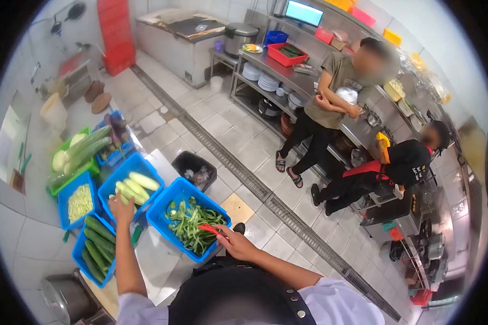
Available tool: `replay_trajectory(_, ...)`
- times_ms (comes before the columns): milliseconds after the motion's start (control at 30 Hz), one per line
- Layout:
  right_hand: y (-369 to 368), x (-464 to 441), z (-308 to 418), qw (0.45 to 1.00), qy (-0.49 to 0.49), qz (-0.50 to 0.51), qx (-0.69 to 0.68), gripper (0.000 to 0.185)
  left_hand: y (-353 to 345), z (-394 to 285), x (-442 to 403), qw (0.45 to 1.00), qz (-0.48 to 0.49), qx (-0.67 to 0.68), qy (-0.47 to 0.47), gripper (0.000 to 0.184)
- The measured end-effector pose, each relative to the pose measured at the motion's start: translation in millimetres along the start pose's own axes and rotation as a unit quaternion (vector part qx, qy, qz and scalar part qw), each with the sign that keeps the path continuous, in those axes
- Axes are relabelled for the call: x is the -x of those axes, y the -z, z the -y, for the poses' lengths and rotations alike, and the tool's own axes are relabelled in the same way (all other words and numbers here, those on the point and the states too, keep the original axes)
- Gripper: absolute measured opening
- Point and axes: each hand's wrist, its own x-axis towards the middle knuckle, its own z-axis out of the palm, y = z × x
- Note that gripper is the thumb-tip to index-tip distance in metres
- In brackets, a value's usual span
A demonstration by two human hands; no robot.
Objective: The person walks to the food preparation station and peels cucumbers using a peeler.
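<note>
My left hand [122,209] reaches into a blue basket [155,169] of pale peeled cucumbers [141,184]. Its fingers are closed around the end of one of them. In my right hand [237,245] is a red peeler [209,228], held over another blue basket [174,187] heaped with green peelings [192,223]. Dark green unpeeled cucumbers [98,244] lie in a blue basket close to my left forearm. A green-handled tool [137,233], partly hidden, rests between the baskets.
Shredded pale vegetable [80,203] fills a blue basket at left, with a green basket [95,168] of bagged vegetables behind. A black bin [196,169] stands beyond the peelings. Two people [331,103] stand by steel counters across a floor drain [255,187].
</note>
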Motion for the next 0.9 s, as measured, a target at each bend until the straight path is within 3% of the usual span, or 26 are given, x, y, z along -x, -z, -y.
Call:
replay_trajectory(67, -1, 4, 0, 1.0, 0.014, 0.013, -0.019, 0.045, 31, 39, 16, 0.986, -0.166, -0.001, 0.001, 0.078)
replay_trajectory(133, 4, 6, 9, 0.999, -0.024, 0.025, 0.005, 0.047, 79, 63, 36, 0.961, -0.255, -0.085, 0.058, 0.075)
replay_trajectory(200, -5, 2, -13, 0.999, -0.044, 0.027, -0.017, 0.047, 117, 65, 59, 0.964, -0.145, -0.101, 0.199, 0.071)
replay_trajectory(233, -5, 2, -13, 0.997, -0.042, 0.046, -0.037, 0.045, 112, 83, 70, 0.957, -0.108, -0.148, 0.225, 0.075)
replay_trajectory(267, -5, 2, -12, 0.996, -0.044, 0.059, -0.057, 0.044, 114, 83, 84, 0.972, -0.075, -0.068, 0.214, 0.085)
replay_trajectory(300, -7, 2, -17, 0.994, -0.042, 0.079, -0.062, 0.044, 89, 105, 92, 0.971, -0.123, -0.13, 0.162, 0.093)
replay_trajectory(433, -13, -7, 3, 0.994, -0.04, 0.092, -0.049, 0.044, 88, 108, 94, 0.972, -0.104, -0.067, 0.199, 0.093)
replay_trajectory(500, -17, -10, 10, 0.993, -0.046, 0.095, -0.055, 0.043, 57, 134, 82, 0.941, -0.285, 0.125, 0.135, 0.083)
replay_trajectory(633, -12, -26, 11, 0.989, -0.045, 0.098, -0.102, 0.037, 91, 95, 84, 0.899, -0.372, 0.215, 0.084, 0.063)
replay_trajectory(667, -9, -29, 6, 0.985, -0.047, 0.104, -0.127, 0.035, 110, 75, 90, 0.902, -0.363, 0.219, 0.081, 0.063)
replay_trajectory(700, -4, -32, 2, 0.979, -0.084, 0.102, -0.155, 0.036, 129, 53, 98, 0.857, -0.275, 0.431, 0.061, 0.057)
replay_trajectory(733, -4, -33, 6, 0.997, 0.003, 0.052, -0.055, 0.037, 141, 35, 106, 0.765, -0.171, 0.619, 0.043, 0.055)
replay_trajectory(767, -4, -35, 15, 0.995, 0.087, 0.003, 0.047, 0.038, 141, 15, 114, 0.727, -0.084, 0.679, 0.06, 0.064)
replay_trajectory(800, -2, -35, 39, 0.996, 0.076, -0.004, 0.048, 0.038, 144, -14, 125, 0.729, -0.041, 0.681, 0.059, 0.067)
replay_trajectory(867, 8, -31, 109, 0.933, 0.269, -0.089, 0.222, 0.045, 129, -61, 147, 0.737, 0.049, 0.672, 0.053, 0.07)
replay_trajectory(900, 14, -30, 125, 0.935, 0.257, -0.097, 0.224, 0.045, 121, -80, 157, 0.735, 0.085, 0.672, 0.041, 0.07)
